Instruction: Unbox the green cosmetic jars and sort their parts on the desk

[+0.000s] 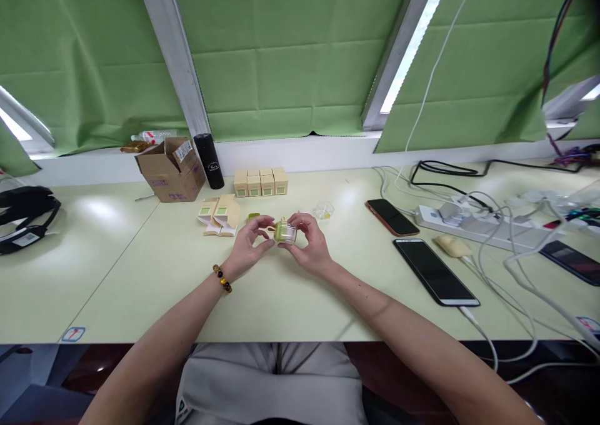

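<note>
Between my two hands is a small container (287, 233) with a green cap, a clear body and a small loop at its left end. My right hand (307, 244) grips the clear body between thumb and fingers. At the green end, the thumb and fingertips of my left hand (253, 240) close around the cap. Just behind my left fingers lies a green piece (254, 216), partly covered. Clear plastic pieces (323, 210) rest beyond my right hand. Left of my left hand are opened small cardboard boxes (219, 214) with green labels.
Several small closed boxes (260, 182) stand in a row at the back, near a black bottle (209, 161) and an open carton (171, 170). Phones (435, 272), a power strip (482, 228) and loose cables fill the right side. A black strapped item (28, 219) lies far left.
</note>
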### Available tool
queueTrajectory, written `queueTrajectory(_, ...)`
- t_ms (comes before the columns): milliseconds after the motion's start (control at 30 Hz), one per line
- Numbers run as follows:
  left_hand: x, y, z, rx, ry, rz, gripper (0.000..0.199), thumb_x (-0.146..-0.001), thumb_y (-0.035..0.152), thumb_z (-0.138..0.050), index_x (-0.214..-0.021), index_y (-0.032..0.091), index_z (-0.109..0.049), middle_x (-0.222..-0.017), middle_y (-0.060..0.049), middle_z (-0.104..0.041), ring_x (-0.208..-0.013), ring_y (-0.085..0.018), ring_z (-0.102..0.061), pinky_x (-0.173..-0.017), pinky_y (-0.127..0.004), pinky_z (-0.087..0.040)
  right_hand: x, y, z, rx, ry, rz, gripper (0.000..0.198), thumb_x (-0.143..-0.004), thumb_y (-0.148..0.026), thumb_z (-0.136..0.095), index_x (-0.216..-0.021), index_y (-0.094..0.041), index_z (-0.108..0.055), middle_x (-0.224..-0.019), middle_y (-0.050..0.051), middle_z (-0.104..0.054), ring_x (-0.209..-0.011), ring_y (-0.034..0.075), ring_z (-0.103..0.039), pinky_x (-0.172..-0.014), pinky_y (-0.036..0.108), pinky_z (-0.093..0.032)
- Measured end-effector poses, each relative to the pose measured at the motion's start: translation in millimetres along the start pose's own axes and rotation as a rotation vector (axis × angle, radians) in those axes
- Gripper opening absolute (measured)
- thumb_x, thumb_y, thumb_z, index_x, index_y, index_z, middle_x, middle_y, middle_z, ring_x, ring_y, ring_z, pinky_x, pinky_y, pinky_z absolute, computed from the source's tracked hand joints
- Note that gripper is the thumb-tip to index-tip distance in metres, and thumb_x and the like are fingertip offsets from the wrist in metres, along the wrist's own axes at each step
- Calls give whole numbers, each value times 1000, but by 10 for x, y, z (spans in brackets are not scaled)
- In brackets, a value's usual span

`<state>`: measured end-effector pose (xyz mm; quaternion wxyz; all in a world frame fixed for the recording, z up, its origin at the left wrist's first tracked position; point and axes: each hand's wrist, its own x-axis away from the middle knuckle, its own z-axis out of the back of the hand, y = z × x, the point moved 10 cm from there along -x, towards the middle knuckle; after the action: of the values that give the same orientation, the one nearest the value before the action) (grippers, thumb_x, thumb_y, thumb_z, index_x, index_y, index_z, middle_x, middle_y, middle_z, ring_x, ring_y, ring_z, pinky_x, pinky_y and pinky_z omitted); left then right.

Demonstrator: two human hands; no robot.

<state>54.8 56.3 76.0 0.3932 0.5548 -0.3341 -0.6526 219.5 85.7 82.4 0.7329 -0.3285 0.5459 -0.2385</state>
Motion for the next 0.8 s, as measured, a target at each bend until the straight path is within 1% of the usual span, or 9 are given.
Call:
queueTrajectory(67, 3, -27, -14, 43, 3, 13, 41, -89, 33, -79, -125, 22, -65, -130, -13, -66, -116, -24, -66, -92, -37, -56, 20, -39, 3, 41, 9, 43, 44, -83, -38, -83, -111, -28, -50, -117, 10, -60, -111, 27, -62, -99, 48, -56)
queueTrajectory(133, 7, -13, 14, 32, 38, 3, 40, -89, 35, -79, -124, 22, -66, -128, -13, -67, -113, -24, -67, -92, -37, -57, 28, -12, 2, 39, 19, 15, 48, -82, -42, -85, -111, -28, -50, -119, 11, -61, -114, 28, -62, -102, 50, -55)
queueTrajectory(200, 13, 55, 62, -21, 83, -46, 37, -91, 37, -77, -123, 22, -68, -126, -13, -68, -112, -24, -67, -91, -39, -58, 26, 62, -12, -36, 18, -68, 56, -79, -47, -88, -115, -29, -49, -119, 10, -62, -113, 27, -64, -103, 49, -56)
queueTrajectory(267, 18, 137, 93, -92, 107, -109, 31, -94, 38, -74, -121, 23, -70, -124, -13, -68, -109, -24, -67, -92, -40, -58, 23, 151, -64, -174, -13, -172, 63, -78, -51, -88, -119, -31, -45, -113, 6, -66, -104, 24, -68, -99, 46, -58)
queueTrajectory(367, 13, 184, 116, -160, 121, -158, 24, -97, 37, -69, -118, 24, -73, -121, -11, -68, -104, -21, -67, -91, -39, -58, 31, 237, -221, -360, -140, -292, 59, -83, -57, -83, -118, -31, -44, -98, 1, -71, -90, 20, -72, -87, 41, -60)
queueTrajectory(467, -8, 125, 145, -181, 135, -128, 20, -97, 38, -70, -110, 24, -74, -115, -10, -69, -104, -21, -67, -88, -37, -58, 67, 309, -345, -437, -257, -370, 53, -87, -64, -76, -114, -29, -46, -91, 1, -73, -81, 21, -75, -76, 39, -60)
queueTrajectory(567, -25, 33, 176, -137, 149, -60, 19, -92, 40, -75, -99, 22, -74, -111, -10, -69, -104, -21, -67, -84, -34, -59, 101, 394, -391, -461, -291, -422, 53, -89, -69, -70, -112, -27, -48, -85, 0, -72, -76, 21, -76, -69, 37, -60)
queueTrajectory(667, -27, -58, 202, -39, 165, 19, 21, -87, 40, -79, -89, 20, -73, -108, -9, -69, -102, -21, -68, -79, -32, -59, 109, 434, -401, -472, -285, -433, 54, -89, -72, -68, -112, -26, -53, -91, 2, -73, -77, 21, -77, -68, 36, -61)
queueTrajectory(800, -19, -119, 217, 21, 194, 77, 25, -86, 40, -79, -79, 19, -68, -102, -8, -70, -90, -19, -68, -70, -30, -59, 121, 442, -419, -482, -298, -450, 53, -90, -69, -69, -117, -25, -58, -100, 5, -74, -78, 20, -75, -72, 38, -63)
